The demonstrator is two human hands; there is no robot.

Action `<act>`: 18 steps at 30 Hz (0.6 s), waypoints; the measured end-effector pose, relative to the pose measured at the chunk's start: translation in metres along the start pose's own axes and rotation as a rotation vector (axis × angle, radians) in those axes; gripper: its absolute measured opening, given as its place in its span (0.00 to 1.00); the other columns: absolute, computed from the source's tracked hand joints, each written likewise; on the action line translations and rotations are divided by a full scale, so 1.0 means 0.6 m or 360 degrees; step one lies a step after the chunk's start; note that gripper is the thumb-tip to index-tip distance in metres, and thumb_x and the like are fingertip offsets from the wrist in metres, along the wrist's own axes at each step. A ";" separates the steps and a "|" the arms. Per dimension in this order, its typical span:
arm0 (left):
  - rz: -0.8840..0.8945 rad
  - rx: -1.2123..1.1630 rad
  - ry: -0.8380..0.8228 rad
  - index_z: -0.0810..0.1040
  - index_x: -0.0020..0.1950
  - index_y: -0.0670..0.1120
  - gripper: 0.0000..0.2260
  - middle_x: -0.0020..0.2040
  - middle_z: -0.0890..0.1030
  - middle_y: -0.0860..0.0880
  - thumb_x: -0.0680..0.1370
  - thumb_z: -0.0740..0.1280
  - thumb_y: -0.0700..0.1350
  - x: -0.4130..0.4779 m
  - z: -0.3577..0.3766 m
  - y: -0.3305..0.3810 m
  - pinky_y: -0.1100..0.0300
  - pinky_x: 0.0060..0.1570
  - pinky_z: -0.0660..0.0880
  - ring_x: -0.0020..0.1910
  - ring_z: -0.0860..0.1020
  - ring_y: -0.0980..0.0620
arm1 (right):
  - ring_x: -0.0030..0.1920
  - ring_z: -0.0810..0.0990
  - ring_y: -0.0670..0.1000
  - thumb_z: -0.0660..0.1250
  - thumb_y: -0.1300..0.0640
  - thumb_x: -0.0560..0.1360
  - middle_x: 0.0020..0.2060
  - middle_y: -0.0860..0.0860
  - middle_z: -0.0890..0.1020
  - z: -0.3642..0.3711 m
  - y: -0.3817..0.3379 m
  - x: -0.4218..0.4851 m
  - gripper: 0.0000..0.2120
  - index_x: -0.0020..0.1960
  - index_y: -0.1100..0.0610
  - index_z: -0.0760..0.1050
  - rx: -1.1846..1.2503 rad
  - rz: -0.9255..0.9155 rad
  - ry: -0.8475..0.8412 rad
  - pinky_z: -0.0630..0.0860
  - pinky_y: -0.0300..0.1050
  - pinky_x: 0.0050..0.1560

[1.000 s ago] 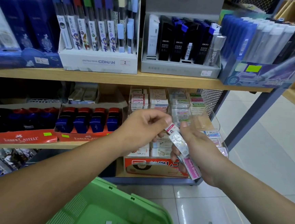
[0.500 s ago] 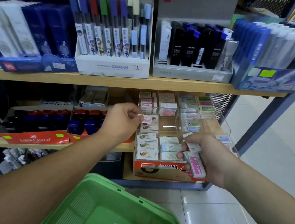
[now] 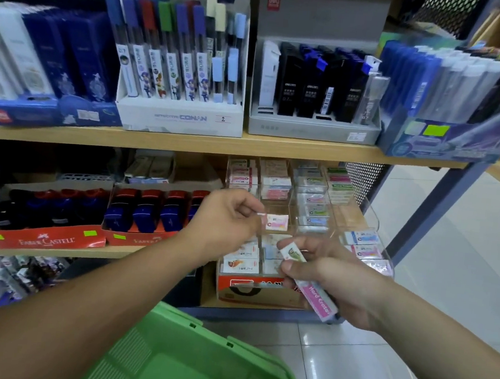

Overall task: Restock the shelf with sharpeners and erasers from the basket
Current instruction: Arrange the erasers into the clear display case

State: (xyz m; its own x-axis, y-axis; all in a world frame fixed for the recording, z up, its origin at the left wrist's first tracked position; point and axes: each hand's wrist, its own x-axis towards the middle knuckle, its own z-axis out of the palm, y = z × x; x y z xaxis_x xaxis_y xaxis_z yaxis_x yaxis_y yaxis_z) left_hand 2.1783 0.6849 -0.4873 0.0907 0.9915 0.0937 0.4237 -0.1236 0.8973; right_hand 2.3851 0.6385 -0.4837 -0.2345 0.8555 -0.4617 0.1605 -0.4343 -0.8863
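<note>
Thumb and forefinger of the left grip (image 3: 225,217) pinch a small pink-and-white wrapped eraser (image 3: 276,222) by its near end, holding it out at three o'clock from the knuckles over the middle cells of the clear acrylic tiered organiser (image 3: 370,218). It appears to hover above a cell rather than lie in one. At five o'clock from it, the right grip (image 3: 340,285) is clenched round spare stock. A long pink-sleeved bar eraser (image 3: 319,301) runs across the palm, and a short white eraser with a green cartoon print (image 3: 294,251) is perched between thumb and forefinger. The organiser stands on the lower wooden shelf (image 3: 41,249). At nine o'clock from the left grip, red-and-blue plastic sharpeners (image 3: 147,210) sit in a red cardboard display tray (image 3: 45,239). At six o'clock, low in view, the green slatted plastic basket (image 3: 168,348) has a few small wrapped pieces on its floor, so the restocking looks part done. The pinch is shallow and the wrapper glossy, so a slip could send the eraser into a neighbouring cell of another brand, or down between the tiers. The right grip is crowded, and any shift of its fingers could let the perched white eraser fall to the tiled floor.
</note>
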 end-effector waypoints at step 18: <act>-0.0042 0.0172 -0.0031 0.85 0.52 0.47 0.05 0.44 0.85 0.46 0.78 0.75 0.40 0.083 0.120 0.059 0.65 0.37 0.79 0.40 0.82 0.53 | 0.35 0.88 0.49 0.71 0.63 0.80 0.34 0.42 0.86 -0.134 0.027 -0.043 0.08 0.52 0.50 0.79 0.0156 -0.0426 0.0865 0.81 0.41 0.28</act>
State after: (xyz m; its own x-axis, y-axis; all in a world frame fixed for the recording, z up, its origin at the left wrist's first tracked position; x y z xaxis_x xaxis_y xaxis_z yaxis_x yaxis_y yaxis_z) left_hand 2.2625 0.7272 -0.4820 0.0949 0.9936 0.0613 0.5206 -0.1020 0.8477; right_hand 2.4707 0.6321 -0.4835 0.2719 0.9487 -0.1611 0.0689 -0.1862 -0.9801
